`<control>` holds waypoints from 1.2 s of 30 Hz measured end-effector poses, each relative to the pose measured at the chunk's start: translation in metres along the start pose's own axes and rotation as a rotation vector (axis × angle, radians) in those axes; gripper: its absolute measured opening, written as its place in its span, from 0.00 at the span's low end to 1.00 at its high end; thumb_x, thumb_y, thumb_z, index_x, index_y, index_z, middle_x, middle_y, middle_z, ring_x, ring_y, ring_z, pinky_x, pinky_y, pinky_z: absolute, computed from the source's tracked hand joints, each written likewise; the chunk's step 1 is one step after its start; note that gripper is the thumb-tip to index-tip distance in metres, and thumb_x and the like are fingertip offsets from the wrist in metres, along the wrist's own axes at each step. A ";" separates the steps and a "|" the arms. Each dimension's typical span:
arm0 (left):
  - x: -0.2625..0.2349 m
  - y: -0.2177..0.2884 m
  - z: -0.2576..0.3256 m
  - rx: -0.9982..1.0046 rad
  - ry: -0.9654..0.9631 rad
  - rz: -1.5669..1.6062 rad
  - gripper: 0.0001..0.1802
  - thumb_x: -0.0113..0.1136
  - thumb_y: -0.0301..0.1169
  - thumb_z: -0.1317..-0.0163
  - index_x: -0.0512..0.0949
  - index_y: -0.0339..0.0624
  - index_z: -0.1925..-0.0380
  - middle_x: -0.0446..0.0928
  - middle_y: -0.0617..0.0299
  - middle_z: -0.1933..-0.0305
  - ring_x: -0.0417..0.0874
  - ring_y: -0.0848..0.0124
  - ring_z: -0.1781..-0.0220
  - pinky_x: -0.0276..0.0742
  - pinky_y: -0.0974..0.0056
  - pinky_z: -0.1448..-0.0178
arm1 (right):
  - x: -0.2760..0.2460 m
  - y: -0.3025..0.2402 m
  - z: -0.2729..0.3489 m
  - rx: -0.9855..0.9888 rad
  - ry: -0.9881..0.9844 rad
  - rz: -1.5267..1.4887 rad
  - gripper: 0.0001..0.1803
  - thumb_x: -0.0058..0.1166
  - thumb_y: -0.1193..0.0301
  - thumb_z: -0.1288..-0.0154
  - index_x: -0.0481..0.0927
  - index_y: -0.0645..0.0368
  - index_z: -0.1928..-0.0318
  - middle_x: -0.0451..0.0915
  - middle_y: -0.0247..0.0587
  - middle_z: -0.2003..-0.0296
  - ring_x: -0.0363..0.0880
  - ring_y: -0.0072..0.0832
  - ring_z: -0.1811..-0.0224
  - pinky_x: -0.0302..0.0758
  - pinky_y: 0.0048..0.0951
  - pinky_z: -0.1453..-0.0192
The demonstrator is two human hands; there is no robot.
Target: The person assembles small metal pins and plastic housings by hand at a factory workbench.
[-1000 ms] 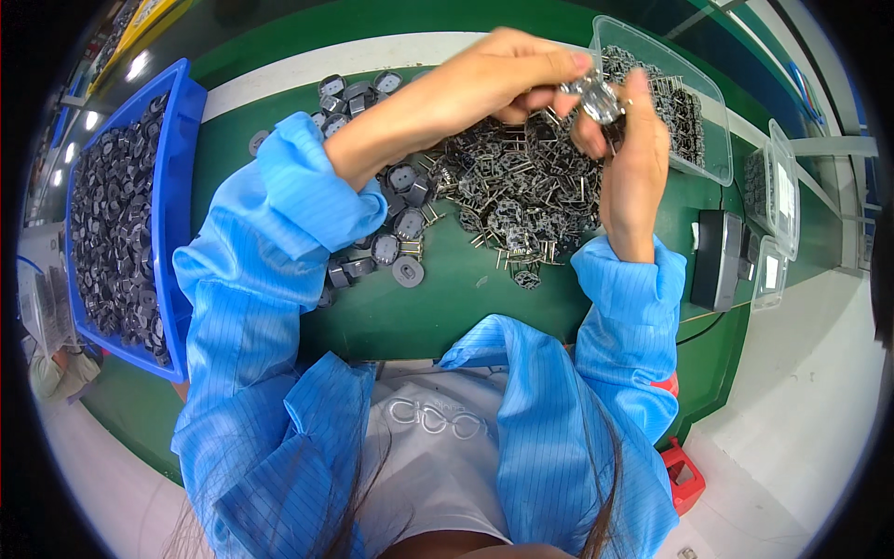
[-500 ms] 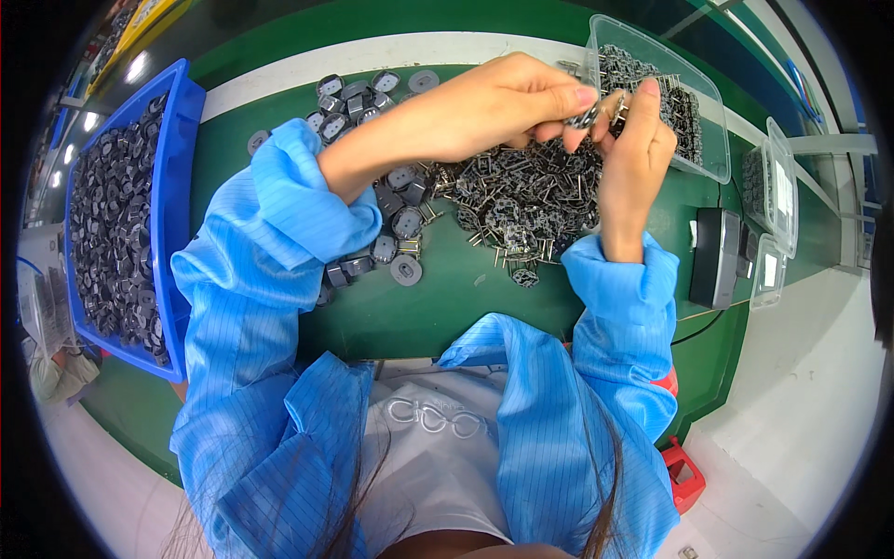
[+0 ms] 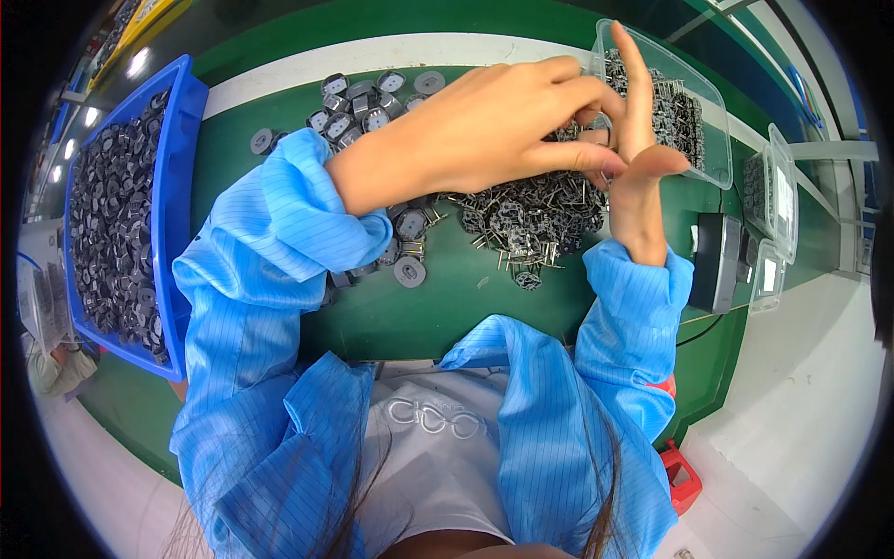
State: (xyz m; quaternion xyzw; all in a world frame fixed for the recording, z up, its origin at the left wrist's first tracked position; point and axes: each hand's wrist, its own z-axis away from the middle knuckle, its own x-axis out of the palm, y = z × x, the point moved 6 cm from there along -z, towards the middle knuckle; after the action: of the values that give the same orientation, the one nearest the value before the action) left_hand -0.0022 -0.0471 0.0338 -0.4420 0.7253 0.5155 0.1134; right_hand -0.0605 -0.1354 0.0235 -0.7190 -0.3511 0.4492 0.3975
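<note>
Currently I am looking down on two bare hands meeting above a loose heap of small black-and-grey parts with thin metal pins (image 3: 531,224). My left hand (image 3: 503,121) is curling its fingers inward, its thumb tip touching or nearly touching the right hand (image 3: 637,182); its knuckles are hiding whatever is sitting between them, so I cannot tell whether it is gripping a part. My right hand is holding its index finger straight and its thumb wide apart from it; its other fingers are hiding behind the left ones, so I cannot tell if they are holding anything.

Just beyond the right hand, a clear rectangular plastic container (image 3: 715,140) is holding more pinned parts. To its right, a black box-shaped device (image 3: 717,261) is resting on the green surface (image 3: 438,321). Dark-grey round plastic caps (image 3: 376,119) are lying on both sides of the left wrist, and well to the left of that hand a deep blue plastic tray (image 3: 182,140) is carrying many dark-grey round pieces.
</note>
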 end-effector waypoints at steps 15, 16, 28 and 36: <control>-0.010 0.000 -0.002 0.054 0.131 0.194 0.17 0.49 0.36 0.33 0.72 0.32 0.74 0.63 0.57 0.80 0.64 0.68 0.79 0.60 0.65 0.73 | -0.011 0.010 0.004 -0.060 0.315 -0.171 0.29 0.29 0.59 0.25 0.68 0.61 0.82 0.63 0.31 0.88 0.58 0.17 0.87 0.52 0.24 0.82; -0.006 -0.006 -0.002 -0.126 0.046 0.485 0.19 0.49 0.38 0.32 0.72 0.31 0.74 0.62 0.60 0.81 0.62 0.72 0.78 0.59 0.66 0.73 | -0.014 0.009 0.003 -0.059 0.319 -0.170 0.29 0.29 0.59 0.25 0.68 0.61 0.82 0.63 0.31 0.88 0.58 0.17 0.87 0.52 0.24 0.82; -0.011 -0.018 -0.002 -0.115 -0.021 0.009 0.27 0.42 0.45 0.30 0.80 0.34 0.75 0.73 0.55 0.72 0.75 0.60 0.67 0.68 0.62 0.60 | -0.051 0.004 -0.006 -0.187 0.231 0.290 0.22 0.37 0.57 0.28 0.83 0.57 0.61 0.75 0.35 0.86 0.66 0.20 0.85 0.61 0.25 0.79; -0.034 -0.021 -0.003 -0.154 0.051 -0.077 0.21 0.50 0.41 0.33 0.80 0.34 0.74 0.71 0.58 0.74 0.72 0.67 0.72 0.67 0.64 0.66 | -0.079 0.024 -0.038 -0.110 0.224 0.525 0.12 0.45 0.67 0.32 0.82 0.56 0.61 0.83 0.34 0.72 0.77 0.25 0.73 0.69 0.25 0.71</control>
State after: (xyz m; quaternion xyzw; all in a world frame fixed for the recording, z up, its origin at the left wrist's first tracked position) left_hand 0.0345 -0.0331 0.0426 -0.4900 0.6687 0.5534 0.0805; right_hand -0.0491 -0.2236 0.0417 -0.8509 -0.1308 0.4346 0.2645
